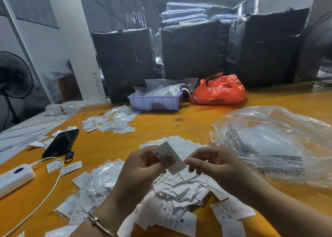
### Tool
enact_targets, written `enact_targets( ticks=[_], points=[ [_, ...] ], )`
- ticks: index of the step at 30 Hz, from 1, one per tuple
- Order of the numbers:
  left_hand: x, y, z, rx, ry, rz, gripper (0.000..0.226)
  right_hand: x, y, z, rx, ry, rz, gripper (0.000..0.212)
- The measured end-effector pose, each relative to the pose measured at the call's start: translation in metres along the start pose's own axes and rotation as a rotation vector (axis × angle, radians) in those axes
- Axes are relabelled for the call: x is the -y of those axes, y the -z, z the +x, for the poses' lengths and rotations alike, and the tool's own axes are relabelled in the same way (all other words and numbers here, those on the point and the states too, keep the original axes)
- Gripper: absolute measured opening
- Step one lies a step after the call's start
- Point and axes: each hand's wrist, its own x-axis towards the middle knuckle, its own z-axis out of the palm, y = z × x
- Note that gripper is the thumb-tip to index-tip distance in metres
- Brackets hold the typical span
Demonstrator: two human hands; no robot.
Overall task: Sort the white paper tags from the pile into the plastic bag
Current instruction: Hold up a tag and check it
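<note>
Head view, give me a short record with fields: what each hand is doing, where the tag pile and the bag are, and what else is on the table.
left hand: pinches a white tag marked M
right hand: fingers curled, touching the same tag's lower edge
tag pile: loose on the orange table, under both hands
plastic bag: clear, printed, crumpled, right of the pile
phone: black, left side
power strip: white, near left edge
tray: lavender, far side
red bag: beside the tray

Bench [197,118] looks like glossy orange-lacquered wood. Paper tags [181,188] are matt white, the clear plastic bag [273,141] on the right is crinkly and shiny, and far back there's a smooth lilac plastic tray [154,102].
</note>
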Motion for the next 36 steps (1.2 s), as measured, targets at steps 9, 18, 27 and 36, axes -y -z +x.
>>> enact_targets(
  ticks=[9,18,27,36],
  points=[
    [0.002,0.002,-0.001,-0.035,0.068,0.117,0.045,-0.029,0.057,0.01,-0.634,-0.114,-1.065,0.013],
    [0.007,0.001,0.0,-0.021,0.093,0.111,0.041,-0.046,0.071,0.013,-0.386,-0.525,-1.294,0.014],
    [0.01,0.002,0.0,-0.028,0.109,0.095,0.033,-0.05,0.078,0.013,-0.409,-0.545,-1.329,0.014],
    [0.012,0.002,0.0,-0.013,0.109,0.101,0.029,-0.057,0.082,0.014,-0.526,-0.409,-1.248,0.018]
  ],
)
